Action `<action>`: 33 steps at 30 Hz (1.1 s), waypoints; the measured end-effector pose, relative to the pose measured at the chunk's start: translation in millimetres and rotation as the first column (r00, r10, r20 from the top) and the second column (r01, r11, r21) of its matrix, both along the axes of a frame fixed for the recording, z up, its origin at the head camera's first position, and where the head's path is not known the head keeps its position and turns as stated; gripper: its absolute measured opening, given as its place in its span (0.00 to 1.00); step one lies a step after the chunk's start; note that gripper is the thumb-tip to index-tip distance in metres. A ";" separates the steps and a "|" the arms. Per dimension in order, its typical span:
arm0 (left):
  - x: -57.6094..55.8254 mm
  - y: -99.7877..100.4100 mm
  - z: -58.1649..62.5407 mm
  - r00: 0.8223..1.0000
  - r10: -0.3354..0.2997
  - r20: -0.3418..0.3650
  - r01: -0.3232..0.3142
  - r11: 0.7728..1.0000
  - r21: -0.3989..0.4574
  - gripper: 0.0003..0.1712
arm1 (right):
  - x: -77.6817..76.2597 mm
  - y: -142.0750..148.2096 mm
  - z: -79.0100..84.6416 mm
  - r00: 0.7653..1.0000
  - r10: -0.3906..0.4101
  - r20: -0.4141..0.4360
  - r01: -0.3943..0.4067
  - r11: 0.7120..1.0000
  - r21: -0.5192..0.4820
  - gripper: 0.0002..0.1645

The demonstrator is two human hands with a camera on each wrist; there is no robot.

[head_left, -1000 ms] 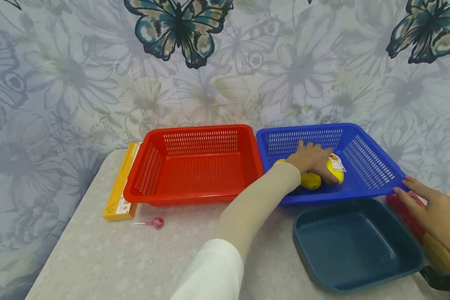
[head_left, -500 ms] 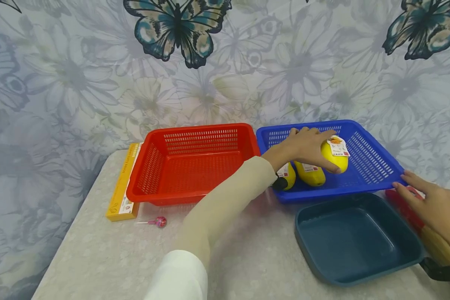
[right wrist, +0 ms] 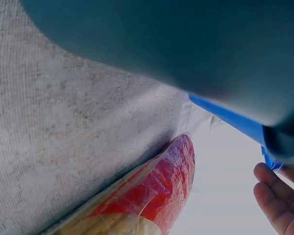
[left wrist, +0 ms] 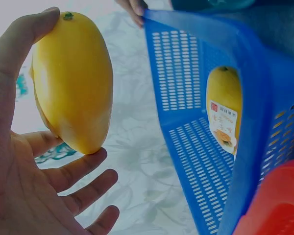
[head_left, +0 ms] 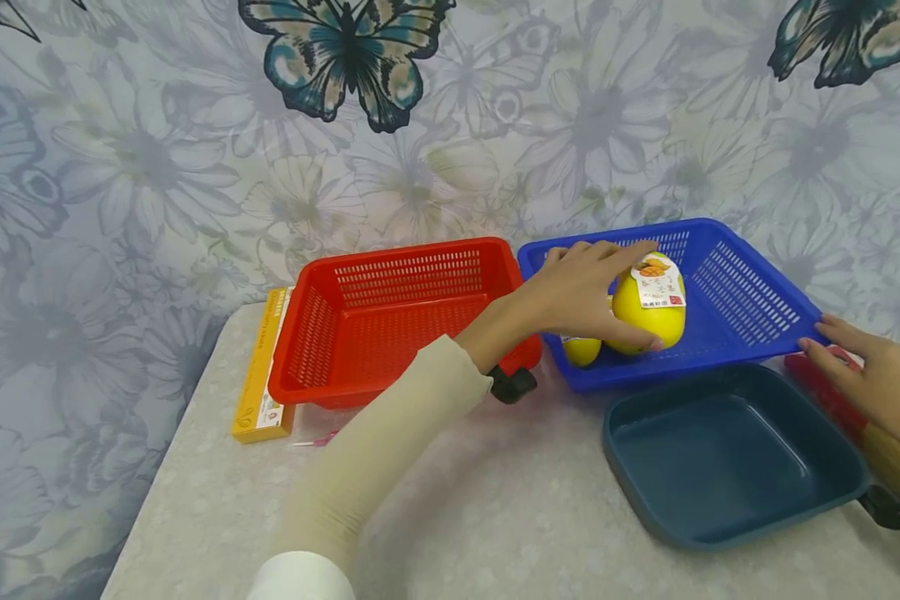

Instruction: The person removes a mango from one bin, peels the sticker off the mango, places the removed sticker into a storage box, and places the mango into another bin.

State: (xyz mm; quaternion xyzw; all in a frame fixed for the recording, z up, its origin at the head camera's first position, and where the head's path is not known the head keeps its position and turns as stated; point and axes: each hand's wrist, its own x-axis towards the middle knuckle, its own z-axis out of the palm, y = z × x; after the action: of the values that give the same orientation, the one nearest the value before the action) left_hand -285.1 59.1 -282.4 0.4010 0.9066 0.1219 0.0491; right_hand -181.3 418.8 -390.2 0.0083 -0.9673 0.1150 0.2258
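One smooth, oval yellow fruit (head_left: 648, 315) hangs in the left hand (head_left: 570, 292), above the blue basket (head_left: 757, 292).
Thumb and fingers clamp the fruit, which bears a printed label (head_left: 658, 282); the right hand (head_left: 879, 375) pinches the blue basket's rim at its near right corner. Slotted plastic walls of this basket enclose another labelled fruit (left wrist: 222, 105). Just beside it stands the red basket (head_left: 412, 333), its perforated plastic floor showing; in front lies the round-cornered teal pan (head_left: 720, 462) on a pale, faintly patterned tabletop (head_left: 510, 508).
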 end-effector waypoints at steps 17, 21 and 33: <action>45.4 -63.7 -13.3 0.999 -0.034 -0.029 0.039 0.986 0.163 0.62 | -3.4 2.6 -1.8 0.999 0.033 0.013 -0.031 0.996 -0.081 0.39; 55.1 -77.4 -18.6 0.999 -0.040 -0.035 0.046 0.981 0.189 0.62 | -4.5 1.7 -2.7 0.998 0.054 -0.038 -0.057 0.994 -0.094 0.37; 84.3 -113.9 -37.0 0.999 -0.040 -0.026 0.046 0.960 0.276 0.63 | -3.1 -4.1 -7.8 0.999 0.022 -0.045 -0.028 0.992 -0.126 0.37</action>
State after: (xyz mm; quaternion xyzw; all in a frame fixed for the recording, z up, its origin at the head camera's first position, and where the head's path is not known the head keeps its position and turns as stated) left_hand -200.8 -54.8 -319.4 0.4247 0.8722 0.2421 -0.0138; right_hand -184.4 414.7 -398.1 0.0086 -0.9527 0.1788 0.2456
